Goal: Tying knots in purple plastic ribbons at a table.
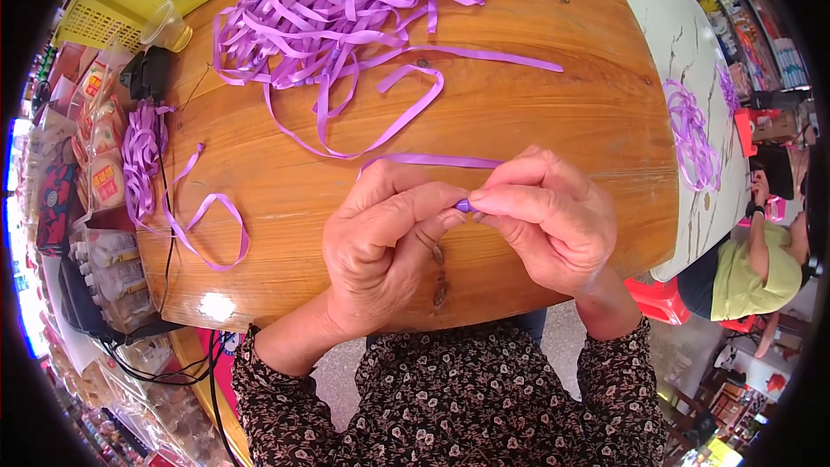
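Close together above the near part of the wooden table, my left hand (386,238) and my right hand (549,216) both pinch a small purple ribbon piece (465,206) between thumb and fingertips. Its exact form is mostly covered by the fingers. Just behind the hands runs a flat purple ribbon (432,159), whose ends are hidden by them. Farther off lies a big tangled heap of purple ribbons (337,9), with loose strands trailing toward me. A single ribbon loop (245,233) curls on the table to the left.
The wooden table (596,130) adjoins a white marbled table (648,17) on the right, with more purple ribbons (693,138). A yellow basket (112,0), a plastic cup (167,28) and a ribbon bundle (143,160) stand left. A person in a yellow-green top (761,272) sits at right.
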`<state>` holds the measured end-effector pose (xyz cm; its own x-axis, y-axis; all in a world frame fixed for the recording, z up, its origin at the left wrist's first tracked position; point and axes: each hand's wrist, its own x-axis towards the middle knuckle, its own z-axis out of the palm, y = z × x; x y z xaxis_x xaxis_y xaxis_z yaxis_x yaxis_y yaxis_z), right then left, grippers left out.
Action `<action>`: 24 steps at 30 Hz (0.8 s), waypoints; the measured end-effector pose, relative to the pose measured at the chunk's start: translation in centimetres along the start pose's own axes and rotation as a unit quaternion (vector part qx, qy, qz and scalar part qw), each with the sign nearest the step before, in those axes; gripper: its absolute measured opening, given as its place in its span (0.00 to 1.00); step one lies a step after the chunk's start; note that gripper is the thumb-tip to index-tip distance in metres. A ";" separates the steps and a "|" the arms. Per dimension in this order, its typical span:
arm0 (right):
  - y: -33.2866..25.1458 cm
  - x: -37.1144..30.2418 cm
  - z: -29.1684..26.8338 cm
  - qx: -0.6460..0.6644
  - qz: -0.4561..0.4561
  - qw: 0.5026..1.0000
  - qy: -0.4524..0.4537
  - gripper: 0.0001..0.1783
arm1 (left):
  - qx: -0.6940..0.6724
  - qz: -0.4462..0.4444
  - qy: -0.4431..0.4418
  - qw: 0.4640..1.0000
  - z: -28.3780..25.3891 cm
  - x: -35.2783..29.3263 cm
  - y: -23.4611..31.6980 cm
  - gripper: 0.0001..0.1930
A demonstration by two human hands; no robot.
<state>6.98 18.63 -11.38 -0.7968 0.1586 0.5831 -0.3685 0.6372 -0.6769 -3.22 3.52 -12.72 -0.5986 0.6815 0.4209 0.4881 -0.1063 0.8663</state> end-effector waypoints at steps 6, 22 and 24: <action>-0.2 -0.1 0.0 0.011 -0.003 1.000 -0.002 0.11 | 0.028 0.058 0.020 0.998 0.2 0.0 0.0 0.09; -0.7 -0.3 0.2 0.032 0.014 0.999 -0.023 0.10 | 0.007 0.089 -0.020 0.996 0.0 -0.5 0.3 0.08; -0.7 -0.5 0.5 0.061 0.040 0.997 -0.004 0.08 | -0.065 0.035 0.010 0.997 0.6 -0.8 0.2 0.07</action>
<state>7.37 17.79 -11.41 -0.8297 0.1993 0.5214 -0.3584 0.5259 -0.7714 -2.33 3.39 -13.03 -0.5782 0.6552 0.4862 0.4443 -0.2469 0.8612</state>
